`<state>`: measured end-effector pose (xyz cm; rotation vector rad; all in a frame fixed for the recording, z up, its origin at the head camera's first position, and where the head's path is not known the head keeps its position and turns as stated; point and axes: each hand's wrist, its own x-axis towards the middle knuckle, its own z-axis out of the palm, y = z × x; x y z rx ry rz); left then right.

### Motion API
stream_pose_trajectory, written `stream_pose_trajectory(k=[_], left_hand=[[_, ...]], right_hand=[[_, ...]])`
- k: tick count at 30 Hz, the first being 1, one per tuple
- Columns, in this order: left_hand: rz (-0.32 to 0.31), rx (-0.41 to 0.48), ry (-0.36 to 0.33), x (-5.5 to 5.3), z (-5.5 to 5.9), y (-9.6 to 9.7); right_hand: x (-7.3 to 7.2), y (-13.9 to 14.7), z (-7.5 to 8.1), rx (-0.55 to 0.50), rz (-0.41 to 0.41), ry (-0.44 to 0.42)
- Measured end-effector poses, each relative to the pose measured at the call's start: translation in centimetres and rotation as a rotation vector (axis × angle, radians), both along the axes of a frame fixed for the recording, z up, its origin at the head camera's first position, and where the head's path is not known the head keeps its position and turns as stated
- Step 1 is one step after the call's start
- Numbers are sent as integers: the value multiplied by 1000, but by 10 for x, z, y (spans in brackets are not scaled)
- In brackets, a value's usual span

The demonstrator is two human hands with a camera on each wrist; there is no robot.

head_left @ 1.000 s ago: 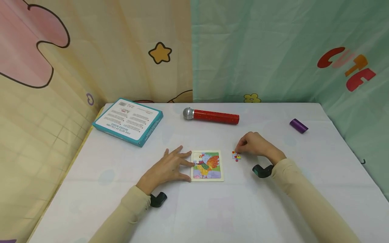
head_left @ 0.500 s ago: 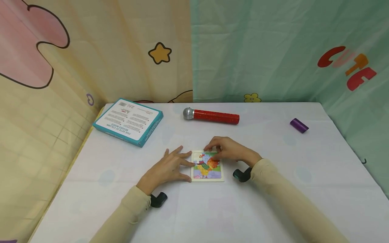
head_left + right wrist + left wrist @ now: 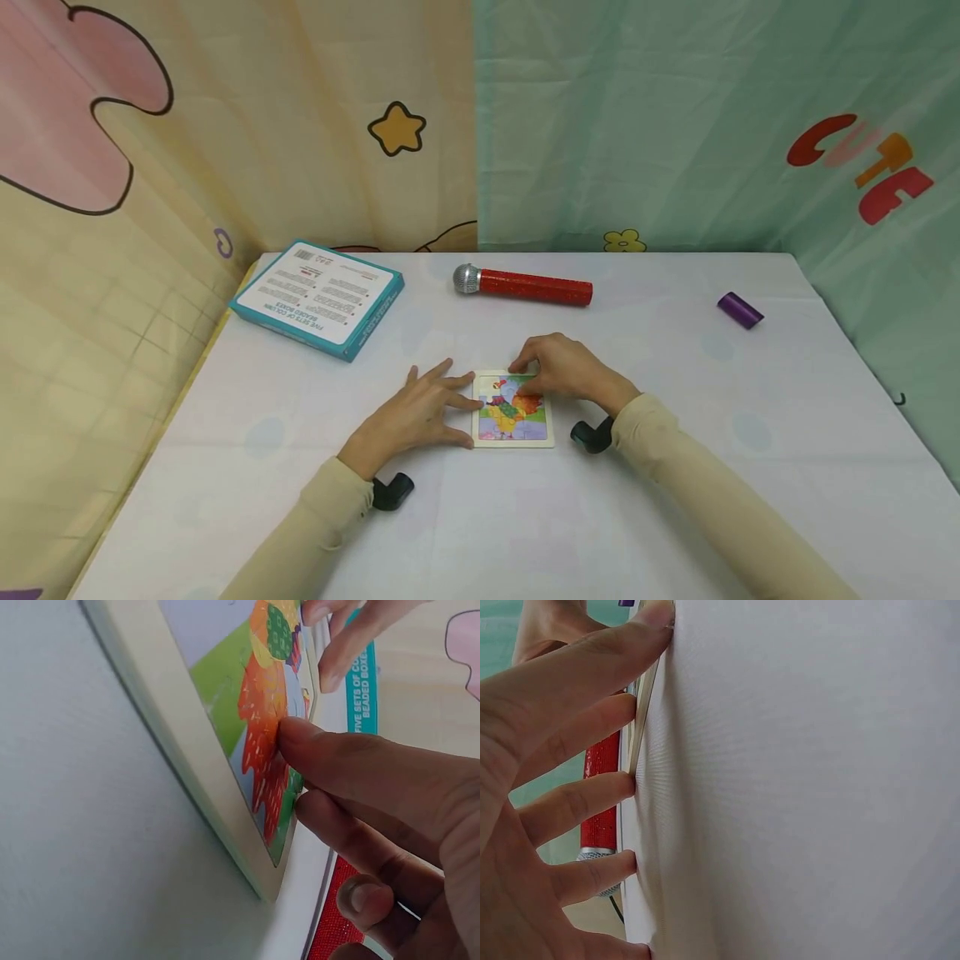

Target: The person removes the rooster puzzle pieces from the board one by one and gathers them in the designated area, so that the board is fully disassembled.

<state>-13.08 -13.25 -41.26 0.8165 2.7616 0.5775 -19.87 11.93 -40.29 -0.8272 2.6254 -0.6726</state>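
Observation:
A small jigsaw puzzle [image 3: 513, 444] in a pale square frame lies mid-table, showing a colourful bird. My left hand [image 3: 408, 421] is spread at its left side, thumb and fingertips on or beside the frame's edge. Over the upper right of the picture, my right hand [image 3: 573, 371] has thumb and forefinger together at a puzzle piece, mostly hidden by the fingers. From the right wrist, the thumb [image 3: 311, 746] rests on the bird's orange-red tail, with the forefinger [image 3: 330, 821] at the far side of the board.
Behind the puzzle lies a red toy microphone [image 3: 534, 287] with a silver head. A teal-edged flat box [image 3: 318, 300] sits at the back left, and a purple half-tube [image 3: 740, 310] at the back right. Printed curtains [image 3: 622, 125] hang along the table's back.
My right hand has moved left from the loose puzzle piece beside the frame to the puzzle's upper right, and that piece has left the tabletop. My left hand has stayed put.

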Motion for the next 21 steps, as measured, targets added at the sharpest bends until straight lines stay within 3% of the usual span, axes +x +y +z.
stream_pose_trajectory(k=[4,10,21], left_hand=[[2,1,-8,0,0,0],[1,-1,-6,-1,-1,0],[-5,11,-5,-1,-1,-1]], right_hand=[[1,-1,1,10,-23,9],[1,-2,0,-27,-65,-47],[-2,5,-6,-274,-174,-237]])
